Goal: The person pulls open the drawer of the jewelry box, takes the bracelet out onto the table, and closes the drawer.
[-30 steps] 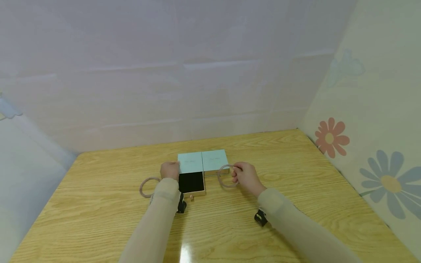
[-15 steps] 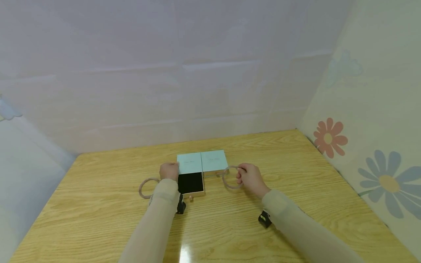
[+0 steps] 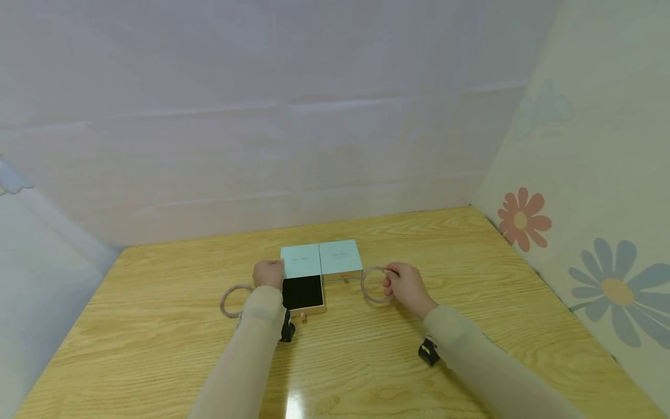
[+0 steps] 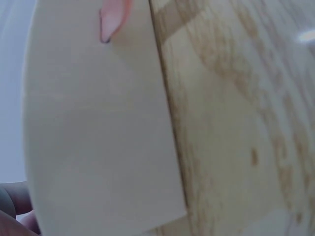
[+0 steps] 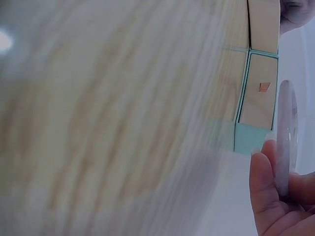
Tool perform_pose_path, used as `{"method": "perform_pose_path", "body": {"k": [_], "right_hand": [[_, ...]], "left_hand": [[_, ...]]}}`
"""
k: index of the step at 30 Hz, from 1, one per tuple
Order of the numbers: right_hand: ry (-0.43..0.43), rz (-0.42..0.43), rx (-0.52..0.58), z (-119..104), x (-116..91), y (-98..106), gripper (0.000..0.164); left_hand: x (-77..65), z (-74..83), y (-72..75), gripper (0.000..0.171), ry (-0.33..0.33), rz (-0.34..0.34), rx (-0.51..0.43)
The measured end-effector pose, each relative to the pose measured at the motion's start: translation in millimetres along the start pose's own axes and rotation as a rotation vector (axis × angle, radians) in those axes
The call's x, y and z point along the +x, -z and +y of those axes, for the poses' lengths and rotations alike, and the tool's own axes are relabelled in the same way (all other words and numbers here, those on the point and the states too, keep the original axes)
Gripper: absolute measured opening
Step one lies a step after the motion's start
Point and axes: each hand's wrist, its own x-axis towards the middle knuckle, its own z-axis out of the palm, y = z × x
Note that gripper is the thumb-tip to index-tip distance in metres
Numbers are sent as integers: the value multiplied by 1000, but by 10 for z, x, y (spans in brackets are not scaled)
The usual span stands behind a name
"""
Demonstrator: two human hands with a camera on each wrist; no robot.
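My right hand [image 3: 409,289] pinches a pale pinkish bangle [image 5: 284,137] at its right side, holding it on edge right of the boxes. Two pale blue drawer boxes stand side by side. The left box [image 3: 300,260] has its drawer [image 3: 303,292] pulled out toward me, showing a black lining. My left hand [image 3: 268,273] grips the left box at its left side, fingers mostly hidden by the wrist. In the left wrist view the drawer's cream front [image 4: 103,132] fills the left, with a pink ribbon tab [image 4: 113,19]. The right box [image 3: 340,256] is closed.
A second bangle [image 3: 226,302] lies on the wooden table [image 3: 361,372] left of my left forearm, partly covered by the sleeve. Behind the table stands a pale wall [image 3: 293,145], and a flower-printed wall [image 3: 602,174] is on the right.
My right hand has moved right and slightly toward me with the bangle, away from the right box. The left hand and the open drawer stay in place.
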Motion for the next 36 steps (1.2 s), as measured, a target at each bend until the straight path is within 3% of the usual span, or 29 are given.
{"method": "perform_pose_path", "body": {"k": [13,29,36], "right_hand": [[-12,-3,-12,49,-11,52,20],[-41,-6,-40,109,-24,169,22],[-56,-51,-69,112,3,194,23]], "left_hand": [[5,-11,-1,32,-17,39,20],[58,-24,-10,33,5,10,-9],[45,-16,-3,32,-3,24,1]]}}
